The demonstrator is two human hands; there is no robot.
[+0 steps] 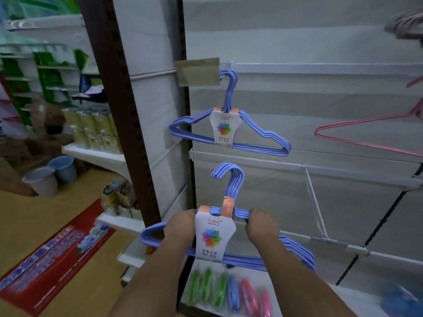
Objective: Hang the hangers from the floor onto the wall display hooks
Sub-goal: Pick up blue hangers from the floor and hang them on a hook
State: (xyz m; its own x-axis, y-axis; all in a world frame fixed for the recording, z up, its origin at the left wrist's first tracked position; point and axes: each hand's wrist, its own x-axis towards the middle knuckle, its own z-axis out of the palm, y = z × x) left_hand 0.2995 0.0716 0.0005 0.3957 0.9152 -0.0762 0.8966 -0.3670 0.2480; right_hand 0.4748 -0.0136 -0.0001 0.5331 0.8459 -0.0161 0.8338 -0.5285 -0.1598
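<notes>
1. Shop aisle, white slatted wall panel [297, 42] filling the right half of frame, brown slotted upright [128, 110] at centre left, tan floor [34, 225] lower left.
2. Grip: left hand [180, 227] and right hand [261, 227] each curl round a shoulder of the held hanger bundle [231, 259], either side of its paper label [212, 234]. Both are closed on the bars; fingertips are behind the bars, so exact finger wrap can't be told.
3. Held bundle sits low centre, hooks [229, 172] pointing up, apart from the wall, not yet on anything.
4. Handling, my read: thin coated wire, several banded together, so light and fairly stiff as a pack. Smooth coating is likely slippery; the loose hooks may splay and snag. Shoulders near the neck look like the right place to hold, keeping the hooks steered together.
5. Above it, a matching hung hanger bundle [229, 133] already hangs at upper centre beside a tan price tag [199, 72].
6. Pink hanger [366, 133] at right edge is cut off.
7. Hard to make out: the hook carrying the hung bundle is mostly hidden by the tag. White wire bracket [315, 202] right of the hands might be a display hook, unclear.
8. Carded pegs [229, 291] bottom centre, buckets [52, 175] left, shelves blurred.
</notes>
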